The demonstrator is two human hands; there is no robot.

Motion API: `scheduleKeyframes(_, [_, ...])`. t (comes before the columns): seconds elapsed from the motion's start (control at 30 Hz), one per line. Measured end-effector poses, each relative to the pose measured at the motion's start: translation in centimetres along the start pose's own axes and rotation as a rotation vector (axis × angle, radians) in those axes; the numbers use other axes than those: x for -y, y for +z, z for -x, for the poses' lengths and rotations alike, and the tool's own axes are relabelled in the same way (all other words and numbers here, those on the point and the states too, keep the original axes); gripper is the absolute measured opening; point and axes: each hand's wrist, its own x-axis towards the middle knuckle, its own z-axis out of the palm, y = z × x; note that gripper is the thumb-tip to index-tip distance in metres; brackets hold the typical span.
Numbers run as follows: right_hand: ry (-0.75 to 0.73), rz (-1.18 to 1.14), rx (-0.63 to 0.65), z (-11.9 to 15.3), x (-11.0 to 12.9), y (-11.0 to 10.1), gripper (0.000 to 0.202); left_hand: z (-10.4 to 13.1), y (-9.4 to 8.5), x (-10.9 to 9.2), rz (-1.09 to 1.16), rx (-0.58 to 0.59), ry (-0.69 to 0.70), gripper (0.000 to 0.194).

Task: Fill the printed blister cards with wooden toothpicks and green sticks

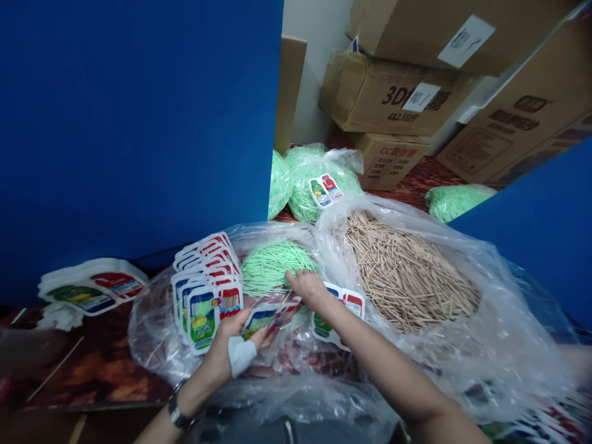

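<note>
My left hand (240, 342), with a white wrapping around part of it, is closed on a printed pack (261, 320) with green sticks showing in its window. To its left, a fanned row of similar packs (203, 317) lies on clear plastic, green and brown sticks visible in them. My right hand (309, 288) reaches to the near right edge of a pile of thin green sticks (272, 265). Its fingers are pinched together; what they hold, if anything, is too small to make out. Under my right forearm lies another printed card (354, 302), partly covered.
A large open plastic bag of brown sticks (411, 271) lies to the right. Tied bags of green sticks (303, 203) stand behind, near cardboard boxes (374, 92). Stacked printed cards (92, 283) lie at left. Blue panels (139, 123) rise on both sides.
</note>
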Motion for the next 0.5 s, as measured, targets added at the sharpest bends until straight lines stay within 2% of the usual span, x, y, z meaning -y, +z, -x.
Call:
scheduleKeyframes(0.2, [-0.003, -0.022, 0.008, 0.3, -0.6, -0.5, 0.035, 0.1, 0.2, 0.6, -0.022, -0.027, -0.024, 0.023])
scheduleKeyframes(0.33, [-0.008, -0.070, -0.002, 1.7, -2.3, -2.4, 0.047, 0.0, 0.2, 0.7, 0.007, -0.013, -0.028, 0.022])
scheduleKeyframes(0.4, [-0.069, -0.287, -0.117, 3.0, -3.0, -3.8, 0.055, -0.1, 0.1, 0.8, 0.029, -0.007, -0.021, 0.026])
scheduleKeyframes(0.5, [-0.155, -0.914, -0.451, 5.2, -2.4, -5.7, 0.050, -0.3, 0.3, 0.6, 0.043, 0.002, -0.005, 0.029])
